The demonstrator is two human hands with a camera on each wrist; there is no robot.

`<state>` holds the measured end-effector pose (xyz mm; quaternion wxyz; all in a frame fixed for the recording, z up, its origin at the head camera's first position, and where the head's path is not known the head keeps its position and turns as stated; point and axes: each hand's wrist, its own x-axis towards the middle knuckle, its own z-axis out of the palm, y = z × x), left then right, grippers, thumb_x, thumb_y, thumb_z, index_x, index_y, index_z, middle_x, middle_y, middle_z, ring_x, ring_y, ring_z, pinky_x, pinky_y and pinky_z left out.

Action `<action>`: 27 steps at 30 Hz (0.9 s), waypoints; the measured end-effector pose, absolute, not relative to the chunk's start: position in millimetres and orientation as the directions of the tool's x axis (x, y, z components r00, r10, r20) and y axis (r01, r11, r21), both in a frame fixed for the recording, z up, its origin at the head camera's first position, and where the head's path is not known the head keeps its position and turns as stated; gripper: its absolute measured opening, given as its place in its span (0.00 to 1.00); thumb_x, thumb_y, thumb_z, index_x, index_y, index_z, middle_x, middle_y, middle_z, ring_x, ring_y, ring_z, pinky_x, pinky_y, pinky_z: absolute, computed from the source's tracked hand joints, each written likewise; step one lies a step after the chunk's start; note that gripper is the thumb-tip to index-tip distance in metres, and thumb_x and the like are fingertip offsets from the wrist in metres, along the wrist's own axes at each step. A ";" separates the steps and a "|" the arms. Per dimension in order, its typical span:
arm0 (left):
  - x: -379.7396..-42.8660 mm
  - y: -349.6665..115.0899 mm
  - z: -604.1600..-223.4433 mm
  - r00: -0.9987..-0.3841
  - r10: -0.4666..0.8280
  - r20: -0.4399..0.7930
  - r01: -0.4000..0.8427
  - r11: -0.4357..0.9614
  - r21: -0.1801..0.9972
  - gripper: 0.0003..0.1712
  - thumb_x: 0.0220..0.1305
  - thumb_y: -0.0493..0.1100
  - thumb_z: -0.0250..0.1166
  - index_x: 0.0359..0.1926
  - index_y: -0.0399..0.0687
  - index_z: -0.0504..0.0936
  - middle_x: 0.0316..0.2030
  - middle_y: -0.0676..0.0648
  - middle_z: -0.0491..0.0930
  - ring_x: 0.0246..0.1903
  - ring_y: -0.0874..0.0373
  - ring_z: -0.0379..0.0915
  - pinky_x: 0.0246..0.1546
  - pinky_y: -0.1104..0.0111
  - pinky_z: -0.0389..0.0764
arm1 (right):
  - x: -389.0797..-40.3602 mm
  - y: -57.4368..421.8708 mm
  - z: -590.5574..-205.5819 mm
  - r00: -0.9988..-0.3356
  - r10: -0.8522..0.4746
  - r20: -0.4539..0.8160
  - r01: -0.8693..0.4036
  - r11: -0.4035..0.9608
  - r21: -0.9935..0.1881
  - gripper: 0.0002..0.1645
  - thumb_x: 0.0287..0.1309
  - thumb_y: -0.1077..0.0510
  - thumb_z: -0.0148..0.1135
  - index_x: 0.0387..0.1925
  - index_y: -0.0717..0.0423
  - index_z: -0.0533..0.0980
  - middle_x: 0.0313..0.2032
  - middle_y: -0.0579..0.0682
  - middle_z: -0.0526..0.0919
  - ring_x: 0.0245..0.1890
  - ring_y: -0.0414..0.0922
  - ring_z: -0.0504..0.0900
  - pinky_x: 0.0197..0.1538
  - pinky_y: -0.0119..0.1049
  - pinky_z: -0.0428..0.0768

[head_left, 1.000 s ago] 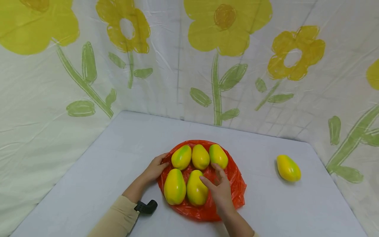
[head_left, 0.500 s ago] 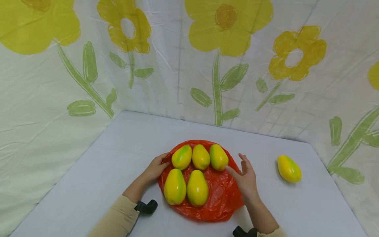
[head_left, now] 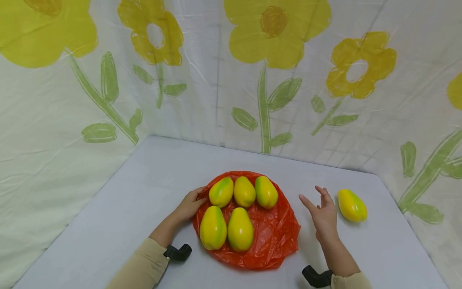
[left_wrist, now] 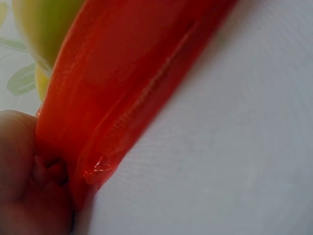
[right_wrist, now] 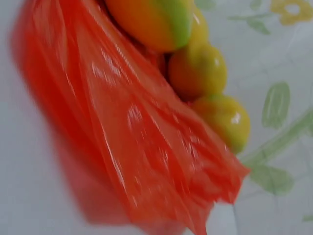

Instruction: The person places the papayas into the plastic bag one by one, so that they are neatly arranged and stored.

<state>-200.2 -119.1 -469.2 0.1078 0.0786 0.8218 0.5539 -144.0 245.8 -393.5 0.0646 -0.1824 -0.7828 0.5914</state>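
A red plastic bag (head_left: 270,237) lies spread in a round shape on the table, with several yellow-green papayas (head_left: 241,229) inside it in two rows. My left hand (head_left: 188,206) grips the bag's left edge; in the left wrist view the thumb and fingers (left_wrist: 29,196) hold its folded rim (left_wrist: 98,117). One lone papaya (head_left: 352,205) lies on the table to the right. Just left of it hovers my right hand (head_left: 324,218), fingers spread and holding nothing. From the right wrist, the bag's crumpled side (right_wrist: 142,132) shows, but not the hand.
The pale table (head_left: 159,168) reaches back to a white cloth wall (head_left: 202,108) printed with yellow flowers. A black wrist camera mount sits on the left wrist (head_left: 177,252) and another on the right wrist (head_left: 317,277).
My right hand has moved from above the papayas in the bag, out past its right edge, to beside the lone papaya. The left hand and the bag have stayed in place.
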 end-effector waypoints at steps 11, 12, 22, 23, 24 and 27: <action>-200.0 -118.9 -470.3 -0.965 0.251 -0.073 0.027 0.374 0.927 0.25 0.67 0.37 0.51 0.65 0.47 0.66 0.62 0.43 0.70 0.59 0.49 0.68 0.57 0.56 0.74 | -155.6 283.1 -390.3 -0.867 0.485 -0.110 0.257 0.246 -0.935 0.45 0.52 0.45 0.65 0.68 0.52 0.58 0.74 0.47 0.44 0.74 0.46 0.41 0.72 0.46 0.52; -199.8 -118.9 -470.4 -0.965 0.251 -0.073 0.027 0.373 0.928 0.25 0.67 0.37 0.51 0.65 0.47 0.66 0.61 0.43 0.70 0.58 0.49 0.69 0.57 0.56 0.74 | -156.6 286.6 -390.2 -0.864 0.492 -0.107 0.259 0.251 -0.933 0.45 0.52 0.45 0.65 0.68 0.52 0.59 0.73 0.48 0.46 0.73 0.47 0.43 0.72 0.46 0.53; -196.7 -121.2 -468.3 -0.957 0.282 -0.067 0.042 0.362 0.931 0.24 0.68 0.37 0.49 0.65 0.44 0.66 0.61 0.41 0.70 0.58 0.48 0.69 0.57 0.56 0.74 | -169.9 325.3 -387.9 -0.865 0.501 -0.036 0.242 0.352 -0.904 0.45 0.53 0.45 0.64 0.69 0.50 0.58 0.73 0.47 0.47 0.73 0.45 0.42 0.73 0.42 0.48; -196.7 -121.4 -467.9 -0.956 0.287 -0.063 0.046 0.360 0.932 0.24 0.68 0.37 0.49 0.65 0.44 0.66 0.61 0.40 0.70 0.57 0.48 0.69 0.57 0.56 0.75 | -171.1 329.8 -387.0 -0.865 0.502 -0.028 0.244 0.370 -0.896 0.45 0.54 0.45 0.63 0.69 0.50 0.57 0.73 0.47 0.47 0.73 0.45 0.41 0.74 0.43 0.47; -196.8 -121.6 -467.7 -0.955 0.291 -0.060 0.051 0.361 0.931 0.24 0.68 0.37 0.49 0.65 0.44 0.65 0.61 0.40 0.70 0.57 0.49 0.69 0.56 0.57 0.75 | -172.4 334.5 -386.2 -0.866 0.500 -0.021 0.242 0.382 -0.892 0.45 0.54 0.45 0.63 0.69 0.50 0.57 0.73 0.47 0.46 0.73 0.46 0.40 0.74 0.43 0.46; -197.4 -122.0 -467.3 -0.955 0.292 -0.060 0.052 0.360 0.932 0.25 0.68 0.37 0.49 0.65 0.45 0.65 0.61 0.40 0.70 0.56 0.49 0.70 0.55 0.58 0.77 | -176.2 347.9 -385.3 -0.864 0.502 -0.036 0.274 0.409 -0.870 0.46 0.54 0.42 0.61 0.70 0.48 0.54 0.73 0.48 0.43 0.74 0.48 0.37 0.74 0.47 0.42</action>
